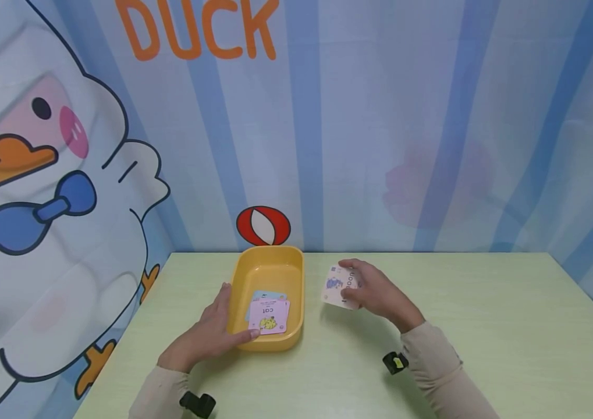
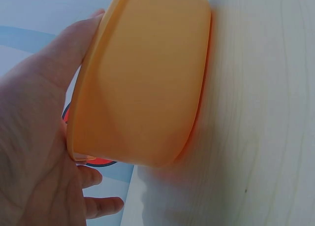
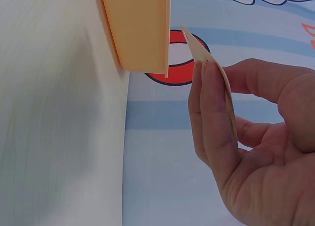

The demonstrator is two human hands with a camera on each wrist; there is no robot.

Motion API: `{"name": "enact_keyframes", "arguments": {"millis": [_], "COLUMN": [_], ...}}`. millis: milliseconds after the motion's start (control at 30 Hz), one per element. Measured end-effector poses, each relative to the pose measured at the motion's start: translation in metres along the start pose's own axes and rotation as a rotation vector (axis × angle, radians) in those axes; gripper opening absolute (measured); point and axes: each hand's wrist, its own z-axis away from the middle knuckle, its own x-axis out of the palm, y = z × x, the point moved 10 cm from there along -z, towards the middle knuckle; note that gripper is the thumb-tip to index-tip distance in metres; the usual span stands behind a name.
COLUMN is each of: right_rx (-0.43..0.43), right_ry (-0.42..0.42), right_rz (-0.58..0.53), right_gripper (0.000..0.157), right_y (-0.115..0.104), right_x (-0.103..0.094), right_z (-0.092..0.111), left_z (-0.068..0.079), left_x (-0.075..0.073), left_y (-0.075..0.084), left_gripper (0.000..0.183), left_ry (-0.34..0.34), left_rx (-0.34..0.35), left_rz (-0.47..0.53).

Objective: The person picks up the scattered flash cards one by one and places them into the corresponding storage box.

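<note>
On a pale green, wood-grained tabletop (image 1: 485,326), set against a blue-striped backdrop (image 1: 380,145) printed with a cartoon duck and the orange word "DUCK", an oblong yellow plastic tray (image 1: 267,272) is seen just left of centre. Behind the tray, a red and white oval mark (image 1: 263,226) is printed on the backdrop. The tray's near left wall is held by the left hand (image 1: 207,337), with the thumb over the rim and the palm against the outside. A small stack of picture cards (image 1: 269,314) is laid inside the tray, the top one pink with a yellow figure and the word "cat". A white picture card (image 1: 339,287) is pinched edge-on between thumb and fingers of the right hand (image 1: 375,294), just right of the tray and above the table. Its print is partly covered by the fingers and cannot be fully read. Both forearms are cut off by the lower edge of the head view, and the cards under the top one are mostly hidden.
</note>
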Motion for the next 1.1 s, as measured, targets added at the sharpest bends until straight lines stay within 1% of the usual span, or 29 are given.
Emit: {"name": "enact_keyframes", "arguments": {"millis": [400,567,800,1100], "right_rx": [-0.018,-0.025,-0.001,0.006], "right_ry": [0.005,0.002,-0.003,0.003], "right_rz": [0.034,0.02,-0.02,-0.039], "right_gripper": [0.06,0.061,0.058,0.056], "right_y": [-0.01,-0.014,-0.015,-0.018], "right_x": [0.004,0.006,0.009,0.013], "right_z": [0.003,0.002,0.001,0.0], "left_z": [-0.002,-0.001,0.0,-0.001], "left_x": [0.001,0.001,0.0,0.002], "left_y": [-0.002,-0.003,-0.001,-0.003], "left_gripper": [0.129,0.13,0.13,0.13], "left_ry": [0.002,0.003,-0.005,-0.003], "left_rx": [-0.006,-0.016,-0.017,-0.023], "left_rz": [0.002,-0.001,-0.013,0.006]}}
